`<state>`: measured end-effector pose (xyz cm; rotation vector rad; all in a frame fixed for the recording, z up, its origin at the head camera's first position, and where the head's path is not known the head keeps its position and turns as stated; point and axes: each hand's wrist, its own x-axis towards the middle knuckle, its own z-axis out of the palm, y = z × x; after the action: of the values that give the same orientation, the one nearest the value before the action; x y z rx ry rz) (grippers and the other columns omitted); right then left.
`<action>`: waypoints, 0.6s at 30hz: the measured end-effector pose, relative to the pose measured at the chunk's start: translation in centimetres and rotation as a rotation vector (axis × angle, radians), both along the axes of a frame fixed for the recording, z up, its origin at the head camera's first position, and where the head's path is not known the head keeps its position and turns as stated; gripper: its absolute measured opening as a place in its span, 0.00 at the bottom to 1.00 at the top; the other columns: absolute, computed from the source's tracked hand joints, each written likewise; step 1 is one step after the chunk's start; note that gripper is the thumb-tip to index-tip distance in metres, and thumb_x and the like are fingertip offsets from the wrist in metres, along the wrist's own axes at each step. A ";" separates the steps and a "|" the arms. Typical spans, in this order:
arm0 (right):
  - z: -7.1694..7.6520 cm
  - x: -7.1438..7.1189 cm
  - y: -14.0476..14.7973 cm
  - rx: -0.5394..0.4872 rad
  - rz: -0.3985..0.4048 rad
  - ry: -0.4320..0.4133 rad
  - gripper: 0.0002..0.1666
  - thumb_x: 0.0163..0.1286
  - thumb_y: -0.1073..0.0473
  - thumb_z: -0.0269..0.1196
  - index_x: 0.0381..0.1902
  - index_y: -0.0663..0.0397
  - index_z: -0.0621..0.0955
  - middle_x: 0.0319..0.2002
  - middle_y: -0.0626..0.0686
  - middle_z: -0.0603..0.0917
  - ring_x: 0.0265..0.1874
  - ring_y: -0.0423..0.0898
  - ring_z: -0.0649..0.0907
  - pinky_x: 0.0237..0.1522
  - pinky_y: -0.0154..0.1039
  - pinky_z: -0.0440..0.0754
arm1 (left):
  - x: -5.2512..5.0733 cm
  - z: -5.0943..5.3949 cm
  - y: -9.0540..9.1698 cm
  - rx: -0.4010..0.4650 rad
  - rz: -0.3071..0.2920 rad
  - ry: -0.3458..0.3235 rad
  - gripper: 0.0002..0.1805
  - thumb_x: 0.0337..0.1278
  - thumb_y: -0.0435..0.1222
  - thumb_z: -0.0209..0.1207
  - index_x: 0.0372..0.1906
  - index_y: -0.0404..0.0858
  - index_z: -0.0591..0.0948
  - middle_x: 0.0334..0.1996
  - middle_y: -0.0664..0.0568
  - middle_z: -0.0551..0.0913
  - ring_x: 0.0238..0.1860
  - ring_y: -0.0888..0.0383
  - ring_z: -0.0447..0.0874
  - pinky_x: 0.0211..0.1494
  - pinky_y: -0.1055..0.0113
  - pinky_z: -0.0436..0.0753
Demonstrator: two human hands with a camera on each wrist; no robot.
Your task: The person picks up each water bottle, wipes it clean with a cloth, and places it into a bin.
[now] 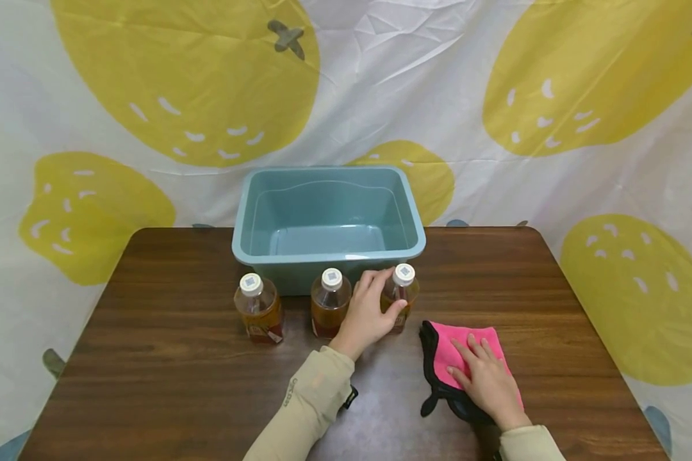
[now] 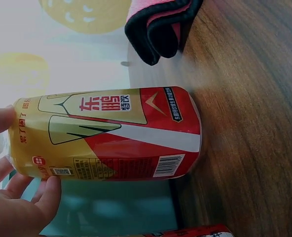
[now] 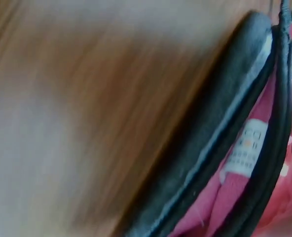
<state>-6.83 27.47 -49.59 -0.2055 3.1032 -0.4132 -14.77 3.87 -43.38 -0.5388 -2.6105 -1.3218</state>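
right-end bottle (image 2: 128, 133): stood upright on the table (image 1: 161, 365), long axis vertical, just in front of the right front corner of the blue-green bin (image 1: 329, 258). its upper part, below the white cap (image 1: 405, 274), is gripped by the left hand (image 1: 366, 314); thumb laid across the near side, fingers curled round the far side. bottle lies to the right of the palm, with the bin's rim beyond it. the bottle's foot is seen on the tabletop in the left wrist view.

left hand is clearly the nearer. right hand (image 1: 487, 378) is placed lower and further right, fingers loosely spread on the folded pink cloth (image 1: 446, 352); no pinch is seen.

the middle bottle (image 1: 330, 314) is stood close beside the left knuckles; whether it is touched cannot be told. left-end bottle (image 1: 259, 314): upright, well apart from both hands.
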 end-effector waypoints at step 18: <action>2.1 -0.4 -0.6 -0.277 -0.136 0.154 0.10 0.53 0.63 0.67 0.29 0.67 0.80 0.23 0.63 0.80 0.25 0.59 0.80 0.30 0.49 0.77 | 0.1 0.2 -0.1 0.014 0.006 -0.010 0.30 0.51 0.41 0.62 0.61 0.42 0.68 0.49 0.49 0.70 0.49 0.52 0.69 0.54 0.58 0.72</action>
<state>-7.23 26.90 -47.47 -0.0264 3.2081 -0.8724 -14.67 3.80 -43.21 -0.5232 -2.6072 -1.3437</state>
